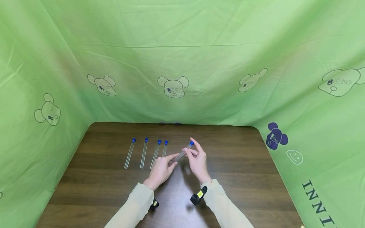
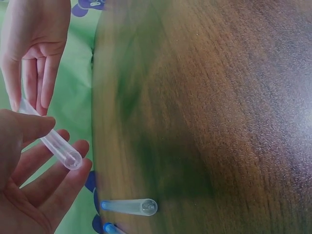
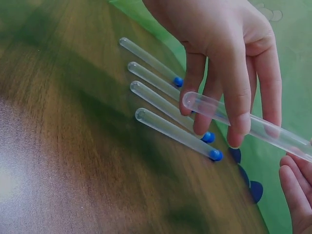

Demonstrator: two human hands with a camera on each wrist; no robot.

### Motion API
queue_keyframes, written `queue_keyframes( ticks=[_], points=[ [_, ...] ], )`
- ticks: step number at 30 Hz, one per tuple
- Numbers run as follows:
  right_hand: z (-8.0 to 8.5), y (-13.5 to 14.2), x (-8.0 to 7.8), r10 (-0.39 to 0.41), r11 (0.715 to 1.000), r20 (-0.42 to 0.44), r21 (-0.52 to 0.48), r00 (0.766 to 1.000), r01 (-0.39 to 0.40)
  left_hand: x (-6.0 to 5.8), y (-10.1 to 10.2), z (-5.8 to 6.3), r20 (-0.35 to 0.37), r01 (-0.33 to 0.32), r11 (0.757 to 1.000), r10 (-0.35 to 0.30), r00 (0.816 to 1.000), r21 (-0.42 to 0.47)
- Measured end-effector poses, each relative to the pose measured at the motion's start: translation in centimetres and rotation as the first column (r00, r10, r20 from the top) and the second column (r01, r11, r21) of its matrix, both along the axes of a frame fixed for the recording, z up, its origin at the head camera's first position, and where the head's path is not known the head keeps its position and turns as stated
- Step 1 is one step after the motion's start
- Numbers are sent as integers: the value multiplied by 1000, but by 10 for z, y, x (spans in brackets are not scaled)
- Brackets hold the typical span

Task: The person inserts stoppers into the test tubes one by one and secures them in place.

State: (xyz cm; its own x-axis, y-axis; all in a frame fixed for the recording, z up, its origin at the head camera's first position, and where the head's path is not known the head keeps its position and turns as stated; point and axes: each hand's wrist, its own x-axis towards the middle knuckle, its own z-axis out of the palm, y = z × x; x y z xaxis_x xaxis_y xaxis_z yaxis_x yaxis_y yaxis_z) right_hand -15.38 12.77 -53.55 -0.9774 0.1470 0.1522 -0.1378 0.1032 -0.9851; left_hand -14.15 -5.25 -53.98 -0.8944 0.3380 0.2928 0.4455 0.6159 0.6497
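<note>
A clear test tube [image 1: 181,154] with a blue cap [image 1: 192,143] is held slanted above the table, between both hands. My left hand [image 1: 161,169] pinches its lower part; in the left wrist view the thumb [image 2: 36,126] lies across the tube, with the rounded end [image 2: 72,160] sticking out past it. Near the cap, my right hand [image 1: 198,162] grips the upper part, and one finger touches the cap. The right wrist view shows the left hand [image 3: 219,44] at the tube's rounded end, while only some right-hand fingers [image 3: 295,187] appear at the edge.
Several similar blue-capped test tubes lie side by side left of the hands, including the leftmost tube [image 1: 130,154] and one nearest the hands [image 3: 170,130]. They rest on a brown wooden table [image 1: 242,177]. A green printed cloth [image 1: 211,63] hangs around the back and sides.
</note>
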Motion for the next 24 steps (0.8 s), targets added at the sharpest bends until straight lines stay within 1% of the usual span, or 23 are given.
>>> queue_keyframes(
  ticks=[4,5,9,11,12,14,20,24],
  points=[
    [0,1,0,8,1000,-11,-23,1000,-8,1,1,-2,7,1,1000,-1,1000,0],
    [5,1,1,12,1000,-17,-27,1000,-12,1,1,-2,8,3,1000,-3,1000,4],
    [5,2,1,17,999,-20,-47,1000,-17,1,1,-2,5,9,1000,-9,1000,6],
    [6,2,1,11,999,-12,-47,1000,-11,1,2,-1,2,12,1000,-12,1000,5],
    [2,3,0,6,999,-9,-46,1000,-6,1,2,-1,1,12,1000,-12,1000,2],
    [2,3,-1,-3,999,-11,-47,1000,3,1,2,-2,-1,17,1000,-17,1000,1],
    [1,3,-2,-24,999,-24,-34,999,24,-1,3,-1,-9,22,1000,-22,1000,21],
    [1,3,-1,-28,999,-26,-44,999,27,0,3,-1,-1,22,999,-22,1000,27]
  ],
)
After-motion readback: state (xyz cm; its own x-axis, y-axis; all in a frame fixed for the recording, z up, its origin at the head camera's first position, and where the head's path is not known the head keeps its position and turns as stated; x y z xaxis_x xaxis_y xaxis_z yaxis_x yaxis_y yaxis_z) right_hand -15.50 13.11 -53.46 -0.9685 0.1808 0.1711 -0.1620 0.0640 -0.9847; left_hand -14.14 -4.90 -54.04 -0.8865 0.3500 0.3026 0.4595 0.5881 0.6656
